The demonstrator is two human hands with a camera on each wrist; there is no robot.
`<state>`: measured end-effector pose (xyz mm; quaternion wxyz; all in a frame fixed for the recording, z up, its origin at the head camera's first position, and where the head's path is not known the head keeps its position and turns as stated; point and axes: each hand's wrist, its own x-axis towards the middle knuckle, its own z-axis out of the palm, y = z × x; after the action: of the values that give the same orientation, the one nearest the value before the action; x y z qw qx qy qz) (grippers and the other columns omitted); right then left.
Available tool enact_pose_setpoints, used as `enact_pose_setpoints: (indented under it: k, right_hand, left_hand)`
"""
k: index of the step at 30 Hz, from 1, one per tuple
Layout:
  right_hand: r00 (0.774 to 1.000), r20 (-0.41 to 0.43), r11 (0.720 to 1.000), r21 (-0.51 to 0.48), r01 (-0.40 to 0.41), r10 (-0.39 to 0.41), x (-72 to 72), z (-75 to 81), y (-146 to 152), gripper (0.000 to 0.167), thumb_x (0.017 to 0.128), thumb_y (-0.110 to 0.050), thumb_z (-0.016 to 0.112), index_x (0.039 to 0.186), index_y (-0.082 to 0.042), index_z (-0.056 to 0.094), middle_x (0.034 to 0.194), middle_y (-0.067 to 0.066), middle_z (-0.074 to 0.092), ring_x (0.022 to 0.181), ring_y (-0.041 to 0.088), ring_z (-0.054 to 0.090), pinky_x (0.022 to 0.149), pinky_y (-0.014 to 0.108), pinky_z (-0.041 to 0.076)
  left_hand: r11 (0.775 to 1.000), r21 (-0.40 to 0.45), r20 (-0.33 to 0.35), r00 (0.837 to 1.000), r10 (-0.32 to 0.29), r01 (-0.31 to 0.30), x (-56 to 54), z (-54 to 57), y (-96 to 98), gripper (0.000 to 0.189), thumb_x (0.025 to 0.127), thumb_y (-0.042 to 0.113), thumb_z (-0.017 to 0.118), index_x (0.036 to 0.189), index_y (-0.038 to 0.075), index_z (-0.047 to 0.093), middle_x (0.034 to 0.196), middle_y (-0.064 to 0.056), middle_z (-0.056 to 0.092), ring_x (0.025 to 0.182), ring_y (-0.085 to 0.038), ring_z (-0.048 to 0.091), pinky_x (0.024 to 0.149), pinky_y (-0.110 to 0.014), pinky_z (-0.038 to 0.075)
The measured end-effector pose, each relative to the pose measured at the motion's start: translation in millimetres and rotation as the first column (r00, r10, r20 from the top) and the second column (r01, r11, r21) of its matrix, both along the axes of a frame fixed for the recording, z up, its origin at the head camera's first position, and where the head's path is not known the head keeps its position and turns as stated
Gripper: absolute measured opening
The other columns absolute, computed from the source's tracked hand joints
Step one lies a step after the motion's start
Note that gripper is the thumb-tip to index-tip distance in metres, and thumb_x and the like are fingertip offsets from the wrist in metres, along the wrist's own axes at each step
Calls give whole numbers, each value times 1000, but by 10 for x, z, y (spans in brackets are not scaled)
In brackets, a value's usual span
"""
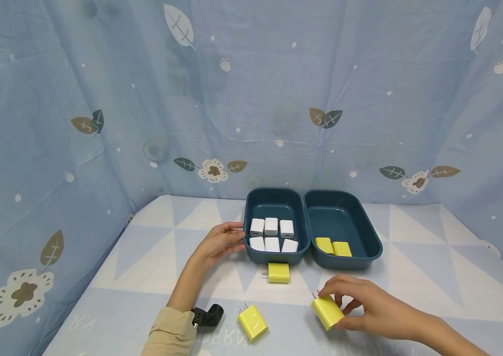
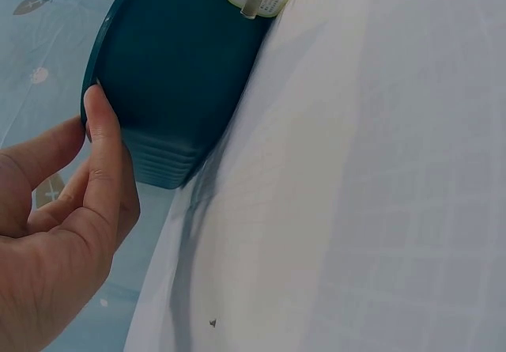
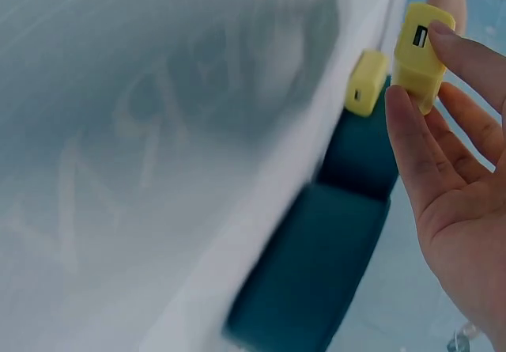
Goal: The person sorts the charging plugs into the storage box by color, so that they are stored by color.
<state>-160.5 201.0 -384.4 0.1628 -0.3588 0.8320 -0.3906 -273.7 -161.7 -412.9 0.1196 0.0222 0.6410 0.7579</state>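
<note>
My right hand [image 1: 364,306] pinches a yellow USB charger [image 1: 327,312] between thumb and fingers, its prongs pointing up and away. In the right wrist view the USB port on that charger [image 3: 421,47] shows. My left hand [image 1: 221,242] grips the rim of the left dark teal bin [image 1: 278,257], thumb and fingertip on either side of the edge in the left wrist view. Several white chargers [image 1: 271,226] lie in two rows inside that bin. Two yellow chargers [image 1: 342,248] sit in the near-left part of the right teal bin [image 1: 369,232].
Just in front of the left bin lies a yellow charger [image 1: 279,273]. Another yellow charger [image 1: 252,323] rests on the patterned cloth [image 1: 144,277] nearer me. A black wrist camera [image 1: 208,315] is strapped at my left sleeve. Blue curtain [image 1: 269,99] hangs behind the table.
</note>
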Motion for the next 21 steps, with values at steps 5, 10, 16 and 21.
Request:
enact_pose_setpoints:
  k: [5,10,16,21]
  right_hand:
    - [999,-44,999,-9,31,-31,-8,68,152,43,86,-33,78,126,-27,61,115,-6,58,93,13,57,72,28,61]
    - [984,-170,998,-34,46,-51,-46,111,291,43,88,-32,77,126,-23,59,113,-7,58,91,11,57,70,28,61]
    - [957,-274,995,-52,85,-96,-103,187,442,45,86,-30,78,126,-20,60,114,-6,59,89,10,57,68,27,61]
    - [936,-325,991,-41,129,-135,-168,266,535,47,85,-27,80,127,-18,60,112,-6,58,89,9,58,68,26,61]
  left_hand:
    - [1000,3,3,1000,3,-3,0,4,1,40,97,-5,56,135,-11,46,105,-13,59,84,-16,65,77,-29,61]
    - [1000,3,5,1000,13,-13,2,2,-1,39,97,-5,56,135,-11,47,104,-13,59,84,-17,65,78,-31,61]
    - [1000,0,9,1000,6,-6,6,7,2,40,97,-5,56,135,-11,46,103,-12,58,84,-16,65,79,-31,61]
    - [1000,3,4,1000,-11,11,12,10,-10,41,97,-5,56,136,-12,45,104,-12,59,83,-15,65,79,-31,60]
